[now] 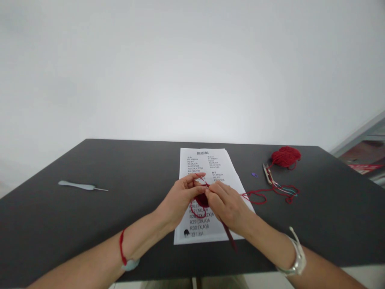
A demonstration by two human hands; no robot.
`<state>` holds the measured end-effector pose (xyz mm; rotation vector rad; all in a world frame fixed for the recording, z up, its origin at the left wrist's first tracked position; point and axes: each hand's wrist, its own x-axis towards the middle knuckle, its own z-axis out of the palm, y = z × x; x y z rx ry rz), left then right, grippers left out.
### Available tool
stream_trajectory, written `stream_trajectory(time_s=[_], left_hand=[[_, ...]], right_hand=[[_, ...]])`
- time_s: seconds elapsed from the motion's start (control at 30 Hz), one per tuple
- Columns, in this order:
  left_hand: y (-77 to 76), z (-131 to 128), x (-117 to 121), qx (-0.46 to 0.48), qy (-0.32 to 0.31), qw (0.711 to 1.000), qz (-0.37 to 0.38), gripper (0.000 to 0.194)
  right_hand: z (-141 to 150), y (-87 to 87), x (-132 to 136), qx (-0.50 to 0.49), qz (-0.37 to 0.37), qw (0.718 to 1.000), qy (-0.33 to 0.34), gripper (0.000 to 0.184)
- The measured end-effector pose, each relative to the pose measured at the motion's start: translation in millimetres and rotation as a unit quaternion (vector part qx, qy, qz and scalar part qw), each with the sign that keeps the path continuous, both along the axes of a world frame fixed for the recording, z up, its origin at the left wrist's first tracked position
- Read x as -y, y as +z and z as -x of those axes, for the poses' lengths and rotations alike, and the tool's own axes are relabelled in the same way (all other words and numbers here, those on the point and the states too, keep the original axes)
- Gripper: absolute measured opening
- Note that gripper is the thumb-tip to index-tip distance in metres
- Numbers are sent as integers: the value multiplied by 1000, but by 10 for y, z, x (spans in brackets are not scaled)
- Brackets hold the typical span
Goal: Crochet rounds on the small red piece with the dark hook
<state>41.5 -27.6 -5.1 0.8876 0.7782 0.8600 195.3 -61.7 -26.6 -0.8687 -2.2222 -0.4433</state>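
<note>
On the left of the dark surface (135, 160) lies a hook with a pale grey handle (80, 186), its thin metal end pointing right. Near the middle, the left hand (179, 198), a red cord (121, 245) at its wrist, pinches a small red crochet piece (202, 200) between thumb and fingers, above a printed sheet (180, 230). Just to the right, the right hand (230, 204) closes around a dark red tool (229, 236), whose handle slants out toward the near side; its tip meets the piece. Loose red yarn (255, 201) trails right from the sheet. Farther right are a small purple clip (254, 175), then scissors (267, 174) with yarn across their handles, and at the far right a red yarn ball (285, 156).
</note>
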Motion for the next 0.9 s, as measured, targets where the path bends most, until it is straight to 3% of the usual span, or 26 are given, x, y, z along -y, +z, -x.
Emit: stream_trajectory(time_s=[0.07,0.17,0.3,0.37,0.5,0.57,0.63,0.7,0.8,0.9], left_hand=[[4,-6,3,-33,18,998,-41,42],[14,4,-10,-91,47,986,-129,40],[28,37,-28,-184,85,942,-268,26],[40,49,-21,-217,93,919,-316,13],[60,60,-3,-244,94,901,-346,14],[59,63,-5,-252,91,897,-353,14],[54,64,-11,-254,91,894,-357,15],[50,62,-13,-255,93,894,-357,15],[53,59,-11,-257,93,895,-353,15],[59,64,-14,-255,94,899,-342,15]], right_hand=[[56,11,32,-22,-2,999,-25,22],[75,12,67,-62,29,998,-3,20],[44,-24,96,-153,89,984,17,18],[42,-32,107,-235,139,962,-2,15],[59,-7,110,-372,254,891,-48,16],[54,9,101,-337,214,916,-32,16],[36,23,90,-235,135,963,11,18],[12,36,84,-141,80,986,45,21],[-7,42,95,-105,66,991,51,22],[-5,21,110,-160,98,981,55,21]])
